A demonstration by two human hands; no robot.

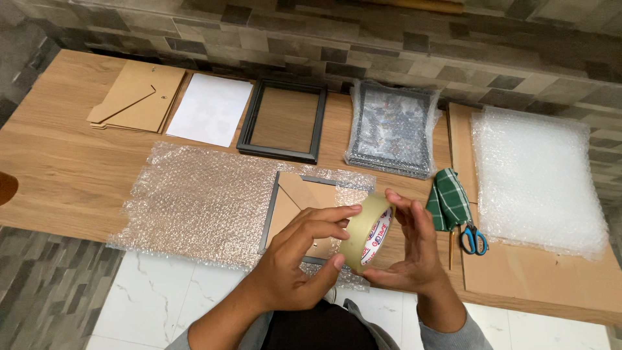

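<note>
The counter (71, 175) carries a bubble wrap sheet (194, 201) with a frame (291, 201) lying face down on its right part, backing board up. Beyond are a stack of bubble wrap (538, 175), a wrapped frame (392, 129), an empty frame (284, 121), white paper (210, 108), boards (139, 97), a green cloth (447, 201) and scissors (473, 240). The step in hand looks like finding the tape's loose end (the frame is not yet wrapped). That calls for a fingernail picking along the roll's outer face. The tape (368, 233) is held above the frame's right edge. The left hand (304, 259) curls on its near rim, fingers closed against it; the right hand (414, 249) cups the far side, also gripping.
</note>
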